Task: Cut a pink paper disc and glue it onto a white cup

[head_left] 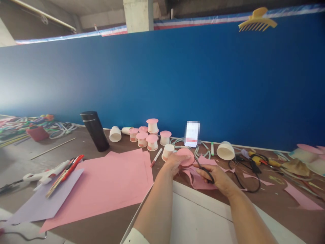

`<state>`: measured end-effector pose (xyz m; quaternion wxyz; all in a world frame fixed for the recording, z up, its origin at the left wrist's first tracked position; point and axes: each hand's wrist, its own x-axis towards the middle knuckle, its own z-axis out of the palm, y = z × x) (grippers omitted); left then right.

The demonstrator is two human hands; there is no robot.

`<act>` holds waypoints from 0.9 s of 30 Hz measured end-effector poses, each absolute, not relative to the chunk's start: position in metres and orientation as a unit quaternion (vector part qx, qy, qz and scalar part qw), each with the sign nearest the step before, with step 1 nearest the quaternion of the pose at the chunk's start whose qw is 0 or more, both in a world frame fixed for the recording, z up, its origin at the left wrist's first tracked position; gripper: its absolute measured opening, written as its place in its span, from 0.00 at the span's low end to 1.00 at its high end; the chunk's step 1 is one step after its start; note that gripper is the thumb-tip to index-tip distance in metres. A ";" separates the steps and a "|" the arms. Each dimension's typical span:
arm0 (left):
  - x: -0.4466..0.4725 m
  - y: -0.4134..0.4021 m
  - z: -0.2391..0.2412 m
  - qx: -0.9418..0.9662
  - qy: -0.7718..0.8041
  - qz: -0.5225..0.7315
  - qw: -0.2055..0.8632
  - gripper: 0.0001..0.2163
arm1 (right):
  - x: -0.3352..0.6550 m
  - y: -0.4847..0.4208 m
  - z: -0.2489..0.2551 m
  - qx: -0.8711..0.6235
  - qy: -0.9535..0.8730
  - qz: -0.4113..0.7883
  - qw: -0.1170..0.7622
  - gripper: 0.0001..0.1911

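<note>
At lower centre of the frame, the left hand [174,164] pinches a round pink paper disc [185,152]; the right hand [217,177] grips black-handled scissors [206,170]. Apparent step: trimming; further cutting calls for disc rotation.

Round pink paper disc [186,151] in left hand [174,163]; black-handled scissors [202,167] in right hand [215,176], near disc.

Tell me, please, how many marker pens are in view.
2: a red-and-white marker left of the left hand, a green-and-white marker left of a tilted white cup; more may be hidden.
</note>
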<state>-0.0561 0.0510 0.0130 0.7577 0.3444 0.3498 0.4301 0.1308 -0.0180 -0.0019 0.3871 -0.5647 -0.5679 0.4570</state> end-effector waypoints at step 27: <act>-0.042 0.058 0.013 0.209 0.343 0.510 0.761 0.17 | 0.114 -0.015 0.000 -0.573 -0.555 0.435 0.417 0.37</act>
